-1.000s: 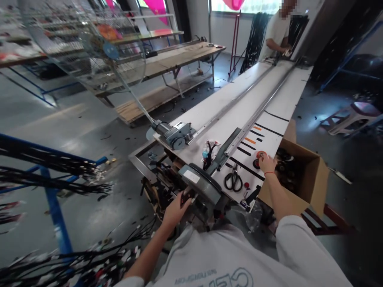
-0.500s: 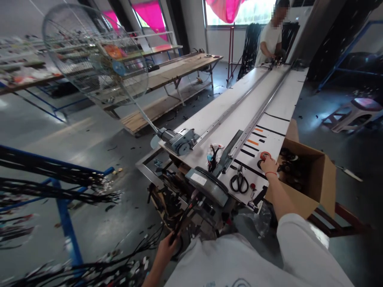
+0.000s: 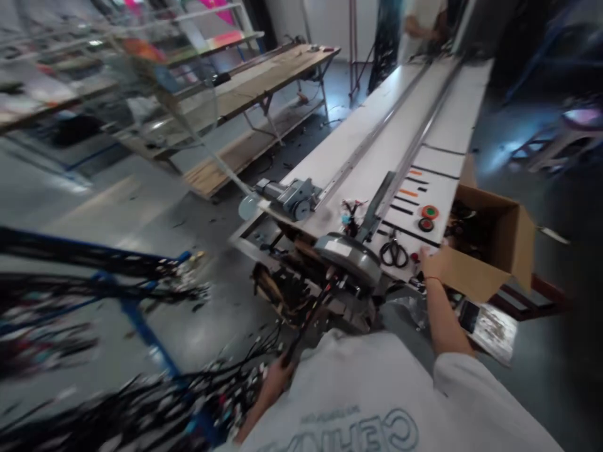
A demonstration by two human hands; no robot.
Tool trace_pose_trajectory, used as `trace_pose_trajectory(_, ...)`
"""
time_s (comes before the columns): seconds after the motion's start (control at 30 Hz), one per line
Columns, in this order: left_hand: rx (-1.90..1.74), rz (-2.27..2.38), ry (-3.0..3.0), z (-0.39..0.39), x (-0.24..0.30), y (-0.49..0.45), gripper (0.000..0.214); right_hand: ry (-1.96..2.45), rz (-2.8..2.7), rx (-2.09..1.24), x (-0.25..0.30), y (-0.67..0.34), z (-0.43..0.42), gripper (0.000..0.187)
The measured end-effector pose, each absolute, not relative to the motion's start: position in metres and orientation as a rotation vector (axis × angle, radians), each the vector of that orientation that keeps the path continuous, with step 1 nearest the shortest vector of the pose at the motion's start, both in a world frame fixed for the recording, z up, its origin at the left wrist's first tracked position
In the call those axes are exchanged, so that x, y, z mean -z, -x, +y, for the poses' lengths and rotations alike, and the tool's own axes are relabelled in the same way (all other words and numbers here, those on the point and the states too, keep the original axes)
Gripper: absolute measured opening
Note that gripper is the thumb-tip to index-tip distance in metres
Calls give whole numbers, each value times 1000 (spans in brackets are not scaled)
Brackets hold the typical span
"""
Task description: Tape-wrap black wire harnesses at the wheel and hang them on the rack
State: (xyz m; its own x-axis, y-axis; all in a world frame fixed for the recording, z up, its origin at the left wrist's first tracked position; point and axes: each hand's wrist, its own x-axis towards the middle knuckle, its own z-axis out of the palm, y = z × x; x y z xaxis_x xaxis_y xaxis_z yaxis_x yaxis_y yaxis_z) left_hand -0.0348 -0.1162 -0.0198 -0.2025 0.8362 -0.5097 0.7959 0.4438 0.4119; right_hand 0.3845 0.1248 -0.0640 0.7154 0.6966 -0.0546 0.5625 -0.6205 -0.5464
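Note:
At the lower middle, my left hand (image 3: 277, 375) is closed round a black cable bundle (image 3: 306, 323), which runs up to the grey round machine (image 3: 347, 256) at the table's near end. My right hand (image 3: 434, 262) is over the table's near right edge, beside the cardboard box. Motion smears its fingers, so their grip cannot be made out. Close to its fingertips is a small red knob (image 3: 414, 257). An orange tape roll (image 3: 429, 212) and a black tape roll (image 3: 426, 225) lie on the white table (image 3: 372, 141). Black-handled scissors (image 3: 394, 253) rest left of my right hand.
An open cardboard box (image 3: 506, 242) with dark rolls stands against the table's right side. Black and orange strips (image 3: 407, 193) mark the tabletop. Cable bundles hang on a blue rack (image 3: 146, 329) at left. Another person (image 3: 424, 25) is at the table's far end.
My right hand has left the tape rolls and drawn back towards me to the table's near edge. My left hand still grips the cable bundle. The view has tilted down.

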Motion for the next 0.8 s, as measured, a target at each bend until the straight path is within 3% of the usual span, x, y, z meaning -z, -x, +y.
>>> trace_pose_trajectory(0.13,-195,1886,-1406,-52,39,18,33,2437,-778,-567,87,-374,100,80)
trace_pose_trajectory(0.3,-310,1707,-1740,12,38,-15,35,2490,-726,-491,85,-371,108,80)
trace_pose_trajectory(0.8,-251,1683,-1782,-5,32,-10,33,2497,-715,-401,74,-360,103,73)
